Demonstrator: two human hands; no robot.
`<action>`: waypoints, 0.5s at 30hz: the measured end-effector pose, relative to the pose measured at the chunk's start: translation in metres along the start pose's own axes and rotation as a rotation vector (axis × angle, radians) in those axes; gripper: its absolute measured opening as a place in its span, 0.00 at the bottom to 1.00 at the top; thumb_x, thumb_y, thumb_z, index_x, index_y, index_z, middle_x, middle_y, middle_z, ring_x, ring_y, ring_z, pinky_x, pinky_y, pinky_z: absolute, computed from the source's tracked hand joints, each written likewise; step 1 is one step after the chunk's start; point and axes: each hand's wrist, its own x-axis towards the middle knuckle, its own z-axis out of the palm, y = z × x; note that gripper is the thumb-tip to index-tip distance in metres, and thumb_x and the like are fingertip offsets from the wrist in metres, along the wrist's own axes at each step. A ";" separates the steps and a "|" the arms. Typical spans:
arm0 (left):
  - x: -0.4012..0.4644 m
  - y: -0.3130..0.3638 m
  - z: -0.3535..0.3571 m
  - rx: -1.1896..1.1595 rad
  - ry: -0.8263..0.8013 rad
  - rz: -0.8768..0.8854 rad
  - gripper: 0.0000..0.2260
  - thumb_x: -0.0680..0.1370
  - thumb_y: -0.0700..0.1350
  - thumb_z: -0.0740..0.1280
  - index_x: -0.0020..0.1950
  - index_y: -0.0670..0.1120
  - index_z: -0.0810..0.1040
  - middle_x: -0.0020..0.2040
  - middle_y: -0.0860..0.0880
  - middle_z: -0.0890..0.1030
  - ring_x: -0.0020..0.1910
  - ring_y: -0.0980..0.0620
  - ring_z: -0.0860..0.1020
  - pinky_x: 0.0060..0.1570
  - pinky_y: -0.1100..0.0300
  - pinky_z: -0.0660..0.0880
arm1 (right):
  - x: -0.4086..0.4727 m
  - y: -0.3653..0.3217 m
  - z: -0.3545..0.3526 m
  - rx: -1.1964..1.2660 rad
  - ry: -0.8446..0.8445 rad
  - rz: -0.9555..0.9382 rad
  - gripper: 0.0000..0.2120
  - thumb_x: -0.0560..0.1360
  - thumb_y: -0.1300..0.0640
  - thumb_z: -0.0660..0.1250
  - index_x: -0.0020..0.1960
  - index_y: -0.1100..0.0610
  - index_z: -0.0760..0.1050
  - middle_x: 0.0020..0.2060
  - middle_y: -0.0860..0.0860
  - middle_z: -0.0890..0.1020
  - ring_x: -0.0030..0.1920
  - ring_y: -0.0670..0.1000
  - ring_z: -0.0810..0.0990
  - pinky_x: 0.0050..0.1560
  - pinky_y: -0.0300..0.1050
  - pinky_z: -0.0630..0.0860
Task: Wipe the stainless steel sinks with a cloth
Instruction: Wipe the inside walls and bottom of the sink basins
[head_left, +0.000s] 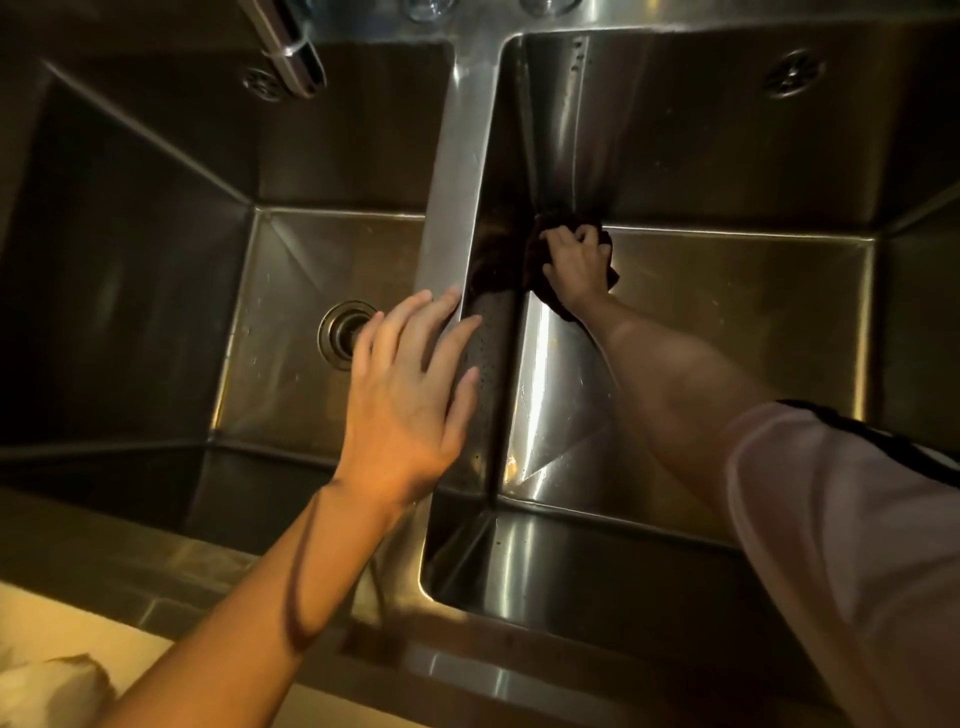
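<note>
Two deep stainless steel sinks lie side by side, the left sink (322, 244) and the right sink (727, 291), split by a steel divider (457, 171). My right hand (576, 260) reaches down into the right sink and presses a dark brown cloth (537, 249) into the far left bottom corner, against the divider wall. My left hand (410, 384) rests flat on the divider's top edge with fingers spread, holding nothing.
A drain (340, 332) sits in the left sink's floor, partly behind my left hand. A faucet spout (291, 57) hangs over the left sink's back. Overflow grilles (792, 73) mark the back walls. Something pale (52, 686) lies on the counter at bottom left.
</note>
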 end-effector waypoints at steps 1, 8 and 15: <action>0.000 0.000 0.000 -0.004 -0.005 -0.002 0.19 0.80 0.48 0.56 0.66 0.42 0.75 0.70 0.43 0.71 0.72 0.45 0.64 0.68 0.42 0.62 | 0.001 -0.001 0.001 0.026 0.009 0.008 0.17 0.76 0.56 0.62 0.65 0.52 0.69 0.64 0.49 0.72 0.64 0.58 0.67 0.59 0.56 0.67; 0.001 0.000 0.001 -0.022 -0.011 -0.028 0.18 0.80 0.48 0.57 0.66 0.43 0.76 0.70 0.44 0.70 0.72 0.46 0.63 0.68 0.42 0.63 | 0.002 -0.002 -0.008 0.300 -0.108 0.076 0.24 0.74 0.55 0.65 0.70 0.52 0.68 0.67 0.52 0.69 0.70 0.59 0.62 0.67 0.57 0.62; 0.001 0.000 0.001 -0.013 -0.010 -0.033 0.18 0.79 0.47 0.57 0.65 0.43 0.76 0.70 0.44 0.71 0.72 0.46 0.62 0.68 0.42 0.63 | -0.026 -0.005 0.003 0.319 0.006 0.173 0.24 0.78 0.41 0.59 0.73 0.46 0.65 0.75 0.53 0.60 0.77 0.60 0.50 0.74 0.60 0.53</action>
